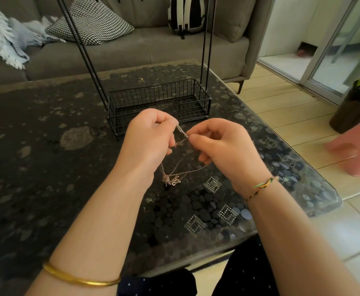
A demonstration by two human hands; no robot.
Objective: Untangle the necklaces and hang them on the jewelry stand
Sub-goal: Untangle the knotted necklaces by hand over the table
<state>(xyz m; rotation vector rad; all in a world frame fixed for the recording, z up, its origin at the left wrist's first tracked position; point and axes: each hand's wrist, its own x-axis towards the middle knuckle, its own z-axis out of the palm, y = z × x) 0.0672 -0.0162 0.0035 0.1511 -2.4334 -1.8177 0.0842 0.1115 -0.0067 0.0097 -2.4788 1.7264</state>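
Thin silver necklaces (182,133) are stretched between my two hands above the dark glass table (46,146). My left hand (151,137) pinches the chains at its fingertips, and my right hand (219,146) pinches them a short way to the right. Below the hands the chains hang down into a knotted bunch with pendants (171,180) that rests on or just above the table. Behind my hands stands the black wire jewelry stand (159,103), its basket base on the table and its thin posts rising out of view. Nothing hangs on the visible part of the stand.
A grey sofa (132,52) with a patterned cushion, a blue throw and a striped bag runs along the table's far side. The table's right corner (332,201) meets tiled floor, where a pink stool (358,150) stands. My knees sit under the near edge.
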